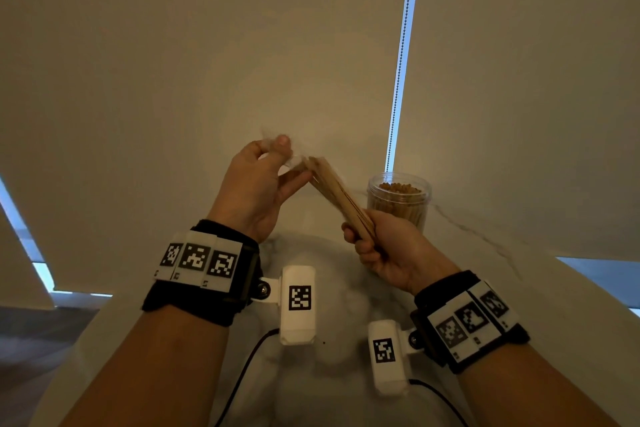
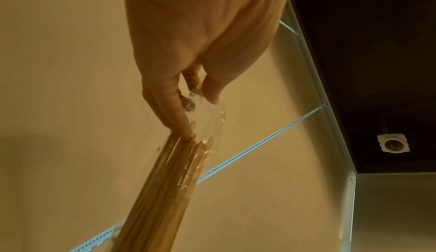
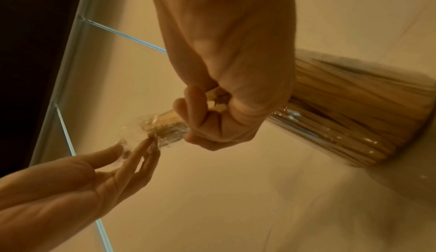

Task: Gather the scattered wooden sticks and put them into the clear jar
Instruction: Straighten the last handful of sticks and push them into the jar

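Observation:
My right hand (image 1: 372, 239) grips the lower end of a bundle of thin wooden sticks (image 1: 337, 194), raised above the table and slanting up to the left. A clear plastic wrapper (image 2: 207, 118) covers the bundle's upper end. My left hand (image 1: 270, 166) pinches that wrapper between thumb and fingers at the bundle's tip. In the right wrist view the wrapper (image 3: 141, 131) hangs off the stick ends (image 3: 165, 125) between both hands. The clear jar (image 1: 400, 199) stands upright behind my right hand, open-topped and packed with sticks.
The white marble table (image 1: 346, 305) lies below my hands. Pale roller blinds (image 1: 207, 45) hang behind it, with a bead chain (image 1: 401, 55) in the gap above the jar. Black cables (image 1: 242, 378) run from the wrist cameras.

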{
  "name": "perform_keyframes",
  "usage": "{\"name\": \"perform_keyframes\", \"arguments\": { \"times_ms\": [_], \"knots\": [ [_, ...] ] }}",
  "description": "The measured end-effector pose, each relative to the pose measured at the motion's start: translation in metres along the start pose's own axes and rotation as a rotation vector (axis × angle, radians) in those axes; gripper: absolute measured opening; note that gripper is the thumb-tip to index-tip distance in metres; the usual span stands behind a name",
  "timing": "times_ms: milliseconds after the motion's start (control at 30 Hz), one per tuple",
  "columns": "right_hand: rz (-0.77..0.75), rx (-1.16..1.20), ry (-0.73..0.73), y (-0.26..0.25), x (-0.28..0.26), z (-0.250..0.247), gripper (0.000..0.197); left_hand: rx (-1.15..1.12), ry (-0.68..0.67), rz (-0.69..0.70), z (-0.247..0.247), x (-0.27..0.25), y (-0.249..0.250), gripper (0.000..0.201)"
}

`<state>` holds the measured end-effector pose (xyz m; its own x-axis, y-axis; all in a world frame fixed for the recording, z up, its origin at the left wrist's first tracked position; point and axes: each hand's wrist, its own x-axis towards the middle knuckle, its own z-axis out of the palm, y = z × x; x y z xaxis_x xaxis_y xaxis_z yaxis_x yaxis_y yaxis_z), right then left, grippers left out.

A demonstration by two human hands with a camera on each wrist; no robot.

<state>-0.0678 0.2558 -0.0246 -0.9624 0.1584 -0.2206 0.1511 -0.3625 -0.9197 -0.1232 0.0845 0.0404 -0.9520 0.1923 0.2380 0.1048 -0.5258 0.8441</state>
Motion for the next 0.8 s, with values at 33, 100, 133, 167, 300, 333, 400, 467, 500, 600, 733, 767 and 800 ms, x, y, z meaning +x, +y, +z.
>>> {"name": "perform_keyframes", "arguments": {
  "times_ms": [33, 100, 133, 167, 300, 333, 400, 467, 500, 600, 733, 767, 800],
  "knots": [
    [0.003, -0.023, 0.009, 0.000, 0.000, 0.000, 0.034, 0.001, 0.009, -0.003, 0.000, 0.000, 0.001, 0.022],
    [0.008, -0.056, 0.031, -0.001, -0.001, -0.001, 0.034, 0.002, 0.018, 0.000, 0.000, 0.000, 0.003, 0.027],
    [0.006, -0.068, 0.042, -0.002, -0.001, -0.001, 0.034, 0.006, 0.024, 0.009, -0.001, 0.001, 0.004, 0.027],
    [0.001, -0.079, 0.051, -0.002, -0.001, -0.002, 0.034, 0.009, 0.039, 0.025, -0.002, 0.001, 0.005, 0.028],
    [-0.008, -0.118, 0.075, -0.002, 0.001, -0.007, 0.035, -0.025, 0.150, 0.089, -0.011, 0.008, 0.007, 0.037],
    [-0.008, -0.118, 0.082, -0.002, 0.001, -0.008, 0.035, -0.025, 0.184, 0.089, -0.014, 0.010, 0.007, 0.036],
    [-0.013, -0.110, 0.096, -0.004, 0.001, -0.008, 0.037, -0.027, 0.229, 0.069, -0.019, 0.013, 0.006, 0.028],
    [-0.029, -0.094, 0.117, -0.007, 0.000, -0.008, 0.040, -0.044, 0.257, 0.019, -0.022, 0.013, 0.005, 0.023],
    [-0.045, -0.083, 0.126, -0.009, 0.000, -0.009, 0.043, -0.052, 0.270, -0.017, -0.024, 0.013, 0.003, 0.023],
    [-0.105, -0.066, 0.152, -0.017, -0.005, -0.010, 0.044, -0.059, 0.288, -0.141, -0.034, 0.019, -0.008, 0.016],
    [-0.144, -0.079, 0.166, -0.024, -0.011, -0.009, 0.041, 0.200, 0.157, -0.423, -0.037, 0.019, -0.027, 0.054],
    [-0.151, -0.102, 0.171, -0.024, -0.011, -0.008, 0.042, 0.240, 0.116, -0.466, -0.034, 0.018, -0.029, 0.068],
    [-0.160, -0.144, 0.180, -0.024, -0.012, -0.007, 0.043, 0.242, 0.097, -0.483, -0.032, 0.018, -0.030, 0.083]
  ]
}}
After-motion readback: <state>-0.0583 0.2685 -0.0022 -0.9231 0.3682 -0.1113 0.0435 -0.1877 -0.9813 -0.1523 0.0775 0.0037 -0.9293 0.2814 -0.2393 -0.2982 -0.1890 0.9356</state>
